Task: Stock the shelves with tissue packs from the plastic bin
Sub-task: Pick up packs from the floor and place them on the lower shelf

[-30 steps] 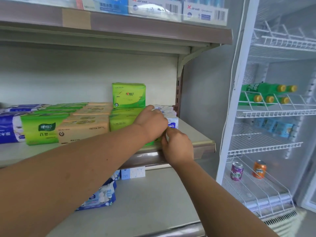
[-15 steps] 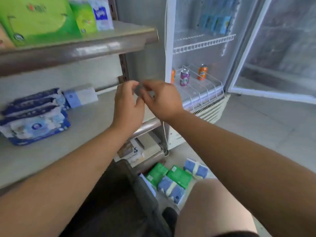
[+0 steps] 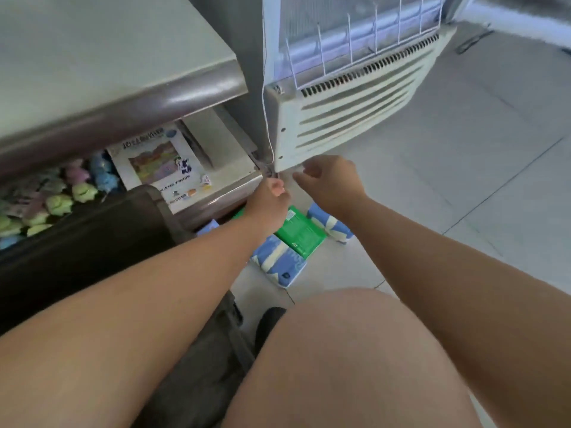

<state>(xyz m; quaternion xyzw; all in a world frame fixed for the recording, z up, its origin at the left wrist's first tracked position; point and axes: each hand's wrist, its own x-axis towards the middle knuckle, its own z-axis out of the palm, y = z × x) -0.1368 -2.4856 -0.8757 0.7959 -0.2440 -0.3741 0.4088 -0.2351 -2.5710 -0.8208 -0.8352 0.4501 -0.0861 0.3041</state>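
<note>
The box [image 3: 157, 162] print is mostly unreadable. The left hand [image 3: 268, 196] and right hand [image 3: 330, 180] hover over the tissue packs [image 3: 299, 233], seemingly loosely curled and empty.

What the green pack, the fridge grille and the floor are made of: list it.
The green pack looks like thin plastic film, slightly glossy, with print and soft creases. The grille seems moulded plastic, off-white and matte, though painted metal is possible; its slats are even. The floor is probably glazed tile: pale squares, thin dark joints, soft sheen.
</note>
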